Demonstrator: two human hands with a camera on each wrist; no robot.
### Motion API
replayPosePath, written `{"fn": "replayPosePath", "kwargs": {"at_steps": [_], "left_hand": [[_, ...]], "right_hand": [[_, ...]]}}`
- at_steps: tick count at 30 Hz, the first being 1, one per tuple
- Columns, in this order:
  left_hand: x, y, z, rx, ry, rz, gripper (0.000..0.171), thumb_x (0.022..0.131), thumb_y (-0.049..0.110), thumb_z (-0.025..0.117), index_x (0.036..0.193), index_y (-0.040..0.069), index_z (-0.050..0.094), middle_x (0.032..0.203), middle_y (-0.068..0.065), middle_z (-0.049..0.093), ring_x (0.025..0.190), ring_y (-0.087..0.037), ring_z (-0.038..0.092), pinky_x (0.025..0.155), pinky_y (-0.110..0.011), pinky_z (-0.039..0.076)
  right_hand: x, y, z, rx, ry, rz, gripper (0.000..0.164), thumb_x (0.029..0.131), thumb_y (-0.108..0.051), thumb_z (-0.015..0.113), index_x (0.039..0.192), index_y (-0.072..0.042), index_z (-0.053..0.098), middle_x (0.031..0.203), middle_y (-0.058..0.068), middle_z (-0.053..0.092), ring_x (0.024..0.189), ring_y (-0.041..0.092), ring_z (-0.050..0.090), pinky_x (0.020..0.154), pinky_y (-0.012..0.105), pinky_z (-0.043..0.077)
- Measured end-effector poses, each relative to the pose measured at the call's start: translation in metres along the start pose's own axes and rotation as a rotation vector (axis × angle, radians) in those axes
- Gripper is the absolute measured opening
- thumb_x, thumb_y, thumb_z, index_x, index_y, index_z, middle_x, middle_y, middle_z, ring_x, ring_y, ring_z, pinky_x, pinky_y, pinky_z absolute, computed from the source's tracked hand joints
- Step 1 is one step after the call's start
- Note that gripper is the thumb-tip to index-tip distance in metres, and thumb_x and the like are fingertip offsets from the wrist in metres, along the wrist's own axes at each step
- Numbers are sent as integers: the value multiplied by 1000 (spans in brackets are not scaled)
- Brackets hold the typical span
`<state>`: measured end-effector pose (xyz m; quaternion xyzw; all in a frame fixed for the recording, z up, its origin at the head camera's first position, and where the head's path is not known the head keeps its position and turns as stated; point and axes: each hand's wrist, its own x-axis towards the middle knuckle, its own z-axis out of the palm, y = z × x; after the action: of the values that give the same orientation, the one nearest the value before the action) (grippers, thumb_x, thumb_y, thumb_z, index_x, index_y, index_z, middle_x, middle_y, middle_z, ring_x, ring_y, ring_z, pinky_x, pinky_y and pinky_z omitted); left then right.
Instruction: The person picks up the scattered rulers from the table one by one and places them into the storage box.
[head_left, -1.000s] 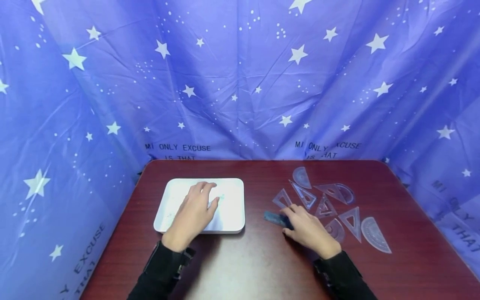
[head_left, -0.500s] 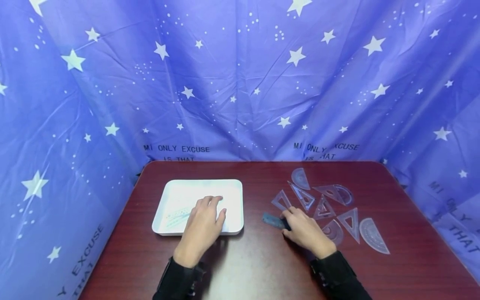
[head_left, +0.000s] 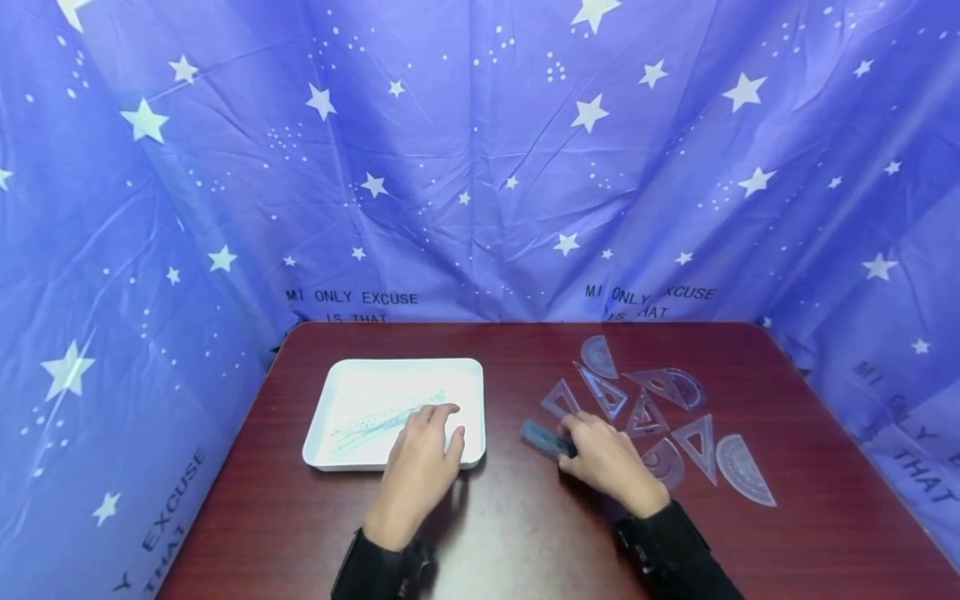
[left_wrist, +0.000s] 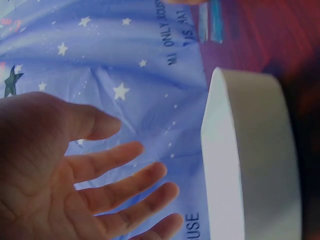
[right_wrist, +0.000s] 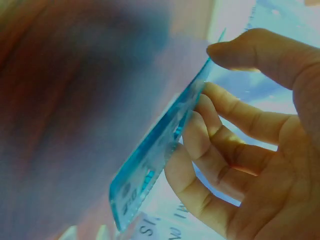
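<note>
My right hand (head_left: 611,462) pinches a clear blue ruler (right_wrist: 160,155) between thumb and fingertips. In the head view the ruler (head_left: 543,439) points left toward the tray, over the table's middle. My left hand (head_left: 422,467) hovers over the front right part of the white tray (head_left: 318,450), holding nothing. The left wrist view shows its fingers (left_wrist: 135,197) loosely extended, apart from the tray wall (left_wrist: 265,160). Inside the tray lie thin bluish clear strips (head_left: 375,427), probably rulers, partly covered by the left hand.
Right of the ruler, several clear set squares (head_left: 697,446) and protractors (head_left: 744,471) lie spread on the dark red table (head_left: 517,533). One protractor (head_left: 663,462) is partly behind the right hand. A starry blue curtain (head_left: 480,167) encloses the table's back and sides.
My left hand has drawn back toward the front and right, uncovering the strips in the tray. My right hand has tilted the ruler slightly and shifted a little left.
</note>
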<state>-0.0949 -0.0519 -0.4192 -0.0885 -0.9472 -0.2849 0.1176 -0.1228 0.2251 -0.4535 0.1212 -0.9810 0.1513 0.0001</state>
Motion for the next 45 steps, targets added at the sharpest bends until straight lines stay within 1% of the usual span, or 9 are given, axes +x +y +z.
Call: {"fn": "replayPosePath", "kwargs": {"at_steps": [5,10,16,21,27,30,33,38,45], "left_hand": [[-3,7,12,-87,37,-8,30,103,17,66,130,4,71,124,-16,74,115,-34,71,94,-51,61],[-3,16,23,-321,45,11,29,101,9,66,129,0,69,112,-12,74,104,-27,73,92,-42,63],[-5,32,35,-542,-65,-24,30,107,9,58,135,0,65,110,-10,77,100,-23,76,87,-30,63],[-9,48,46,-761,-156,-97,31,111,10,52,137,-1,63,112,-15,80,97,-23,78,85,-28,64],[-13,59,55,-906,-106,-166,26,112,13,52,132,0,64,112,-17,81,92,-16,79,81,-24,64],[-14,59,56,-988,-90,-172,25,112,9,50,130,-5,62,111,-22,80,92,-19,80,81,-29,67],[-13,58,57,-1028,-90,-178,24,113,6,49,127,-7,61,110,-25,79,93,-22,81,82,-33,68],[-13,56,56,-1027,-78,-188,21,111,3,48,122,-8,62,106,-25,79,89,-23,81,79,-34,68],[-5,50,49,-895,-57,-192,21,107,1,51,122,-2,66,103,-17,80,76,-12,75,70,-30,66]], "right_hand": [[-4,-13,-12,53,51,14,33,82,-22,88,111,-17,74,104,1,69,92,20,68,74,49,61],[-10,-29,-25,102,168,-16,31,81,-20,90,107,-17,74,97,-4,68,83,13,65,70,41,57],[-14,-48,-37,169,321,-62,33,78,-18,90,107,-17,75,93,-7,67,81,8,64,68,34,55],[-15,-61,-38,225,393,-93,37,77,-14,91,110,-16,75,96,-4,70,85,10,67,73,35,58],[-17,-69,-31,210,493,-152,39,78,-14,95,110,-10,74,98,1,70,86,13,68,75,38,62],[-18,-70,-29,209,510,-165,39,78,-12,95,110,-9,74,98,2,70,86,13,68,75,36,62],[-19,-70,-27,212,499,-179,41,77,-11,97,110,-7,73,97,3,70,84,12,67,73,34,61],[-20,-70,-27,259,465,-207,43,74,-4,96,110,-5,73,94,2,69,79,10,64,69,26,59],[-20,-68,-30,346,423,-257,40,78,3,91,113,-5,73,92,1,69,77,6,65,66,20,58]]}}
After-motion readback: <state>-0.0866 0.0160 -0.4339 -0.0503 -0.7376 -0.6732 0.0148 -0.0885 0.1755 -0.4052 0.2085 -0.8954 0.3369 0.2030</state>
